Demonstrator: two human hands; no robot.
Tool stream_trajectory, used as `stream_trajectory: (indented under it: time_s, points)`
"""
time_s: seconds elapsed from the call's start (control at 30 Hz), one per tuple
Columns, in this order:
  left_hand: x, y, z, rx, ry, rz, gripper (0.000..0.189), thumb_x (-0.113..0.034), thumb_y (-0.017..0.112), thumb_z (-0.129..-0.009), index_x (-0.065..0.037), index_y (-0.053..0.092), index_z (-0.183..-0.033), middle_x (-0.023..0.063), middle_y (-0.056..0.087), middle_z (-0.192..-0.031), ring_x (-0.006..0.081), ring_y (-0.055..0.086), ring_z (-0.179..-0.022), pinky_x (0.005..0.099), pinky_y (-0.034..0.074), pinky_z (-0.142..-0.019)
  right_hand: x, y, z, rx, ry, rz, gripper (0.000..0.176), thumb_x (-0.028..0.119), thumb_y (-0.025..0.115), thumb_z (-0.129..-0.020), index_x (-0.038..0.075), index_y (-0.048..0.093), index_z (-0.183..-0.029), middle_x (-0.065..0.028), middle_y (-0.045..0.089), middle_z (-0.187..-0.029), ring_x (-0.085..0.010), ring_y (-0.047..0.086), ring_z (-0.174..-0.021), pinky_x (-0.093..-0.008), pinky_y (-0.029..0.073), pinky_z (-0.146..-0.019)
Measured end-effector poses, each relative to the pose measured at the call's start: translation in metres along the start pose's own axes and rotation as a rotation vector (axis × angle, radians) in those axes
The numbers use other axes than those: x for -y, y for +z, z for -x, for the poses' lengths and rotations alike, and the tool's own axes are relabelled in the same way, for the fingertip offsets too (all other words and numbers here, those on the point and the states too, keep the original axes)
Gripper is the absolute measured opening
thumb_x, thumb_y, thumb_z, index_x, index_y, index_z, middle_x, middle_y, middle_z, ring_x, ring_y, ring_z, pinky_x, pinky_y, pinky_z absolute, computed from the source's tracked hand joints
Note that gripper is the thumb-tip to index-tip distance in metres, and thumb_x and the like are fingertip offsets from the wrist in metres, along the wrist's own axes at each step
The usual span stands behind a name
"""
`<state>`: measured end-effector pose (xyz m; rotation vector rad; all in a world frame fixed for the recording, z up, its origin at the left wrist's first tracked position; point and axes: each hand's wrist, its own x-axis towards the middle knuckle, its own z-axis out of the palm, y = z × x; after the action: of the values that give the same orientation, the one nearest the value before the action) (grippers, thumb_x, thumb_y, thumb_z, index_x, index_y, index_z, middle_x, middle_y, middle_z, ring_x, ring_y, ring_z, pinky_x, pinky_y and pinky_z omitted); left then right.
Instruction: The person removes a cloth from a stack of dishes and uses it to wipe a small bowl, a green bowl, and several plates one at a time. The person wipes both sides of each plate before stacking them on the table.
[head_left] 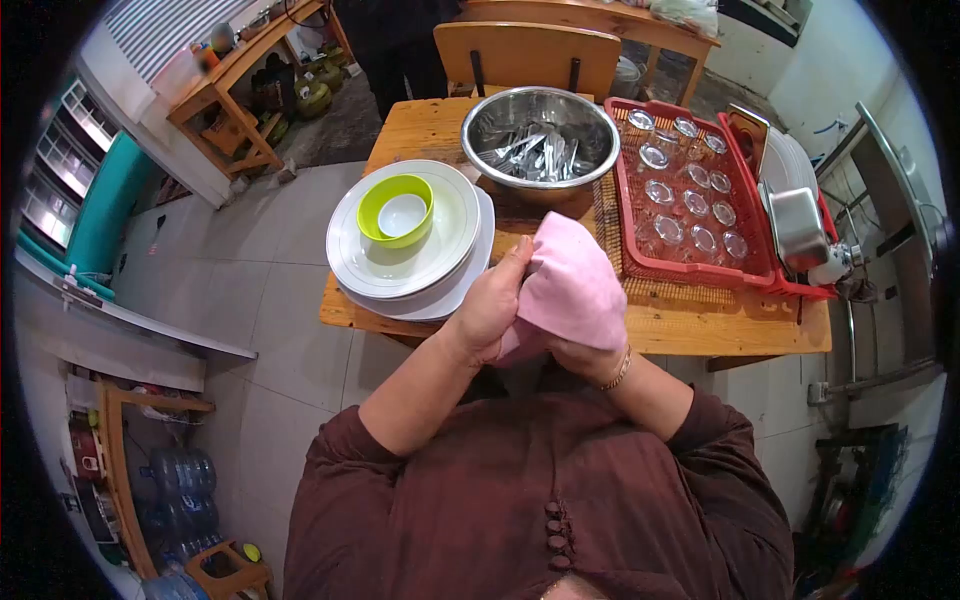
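Observation:
A pink cloth (570, 275) is bunched up in front of my chest, over the near edge of the table. My left hand (492, 310) grips its left side, thumb pointing up. From below and to the right, my right hand (592, 358) holds the cloth, most of its fingers hidden under the fabric. Whether anything is wrapped inside cannot be seen. Left of my hands lies a stack of white plates (350, 245), with a green bowl (420, 228) on top and a small white bowl (403, 216) inside it. A steel basin (590, 115) of spoons and forks (540, 150) stands beyond the cloth.
On the right of the wooden table (680, 325) sits a red tray (710, 272) of upturned glasses (695, 203). Beside it are a steel container (800, 228) and upright plates (790, 165). A wooden chair (530, 55) and a person in dark clothes (395, 50) are behind the table.

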<state>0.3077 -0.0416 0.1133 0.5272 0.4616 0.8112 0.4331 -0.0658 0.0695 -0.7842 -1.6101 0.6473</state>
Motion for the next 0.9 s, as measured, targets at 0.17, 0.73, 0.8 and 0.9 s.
stream_trajectory:
  time_s: [0.17,0.73,0.8,0.9]
  points:
    - [0.000,-0.007,0.023,-0.064,0.329,-0.987,0.036,-0.029,0.042,-0.104,0.000,0.058,-0.117,0.0070,0.064,-0.102,0.0141,0.061,-0.088,0.0317,0.049,-0.078,-0.004,-0.028,-0.028,-0.059,0.022,0.171,0.016,0.008,0.053,-0.091,0.000,0.064,-0.099,-0.0152,0.065,-0.094,-0.0251,0.064,-0.086,-0.0345,0.052,-0.076]
    - [0.015,0.013,0.016,-0.081,0.784,-0.989,0.012,0.004,0.060,-0.079,0.001,0.063,-0.089,0.0090,0.067,-0.076,0.0131,0.062,-0.070,0.0295,0.051,-0.065,0.034,-0.017,-0.026,0.024,0.293,-0.161,0.035,0.023,0.055,-0.098,0.001,0.051,-0.125,-0.0068,0.055,-0.116,-0.0147,0.052,-0.108,-0.0304,0.044,-0.092]
    - [0.018,0.010,0.017,-0.041,0.837,-1.159,0.008,0.002,0.064,-0.077,0.002,0.063,-0.086,0.0137,0.065,-0.075,0.0212,0.062,-0.065,0.0332,0.049,-0.062,0.023,-0.025,-0.045,-0.134,0.302,-0.236,0.021,0.021,0.056,-0.094,0.002,0.063,-0.100,-0.0041,0.062,-0.094,-0.0120,0.059,-0.086,-0.0287,0.050,-0.075]
    - [0.021,0.003,0.021,-0.051,0.782,-1.372,0.009,0.001,0.064,-0.084,0.002,0.064,-0.093,0.0048,0.066,-0.082,0.0107,0.058,-0.075,0.0278,0.048,-0.068,0.017,-0.035,-0.061,-0.077,0.743,-0.588,0.018,0.019,0.055,-0.093,0.003,0.064,-0.092,-0.0071,0.064,-0.086,-0.0134,0.062,-0.075,-0.0277,0.050,-0.066]
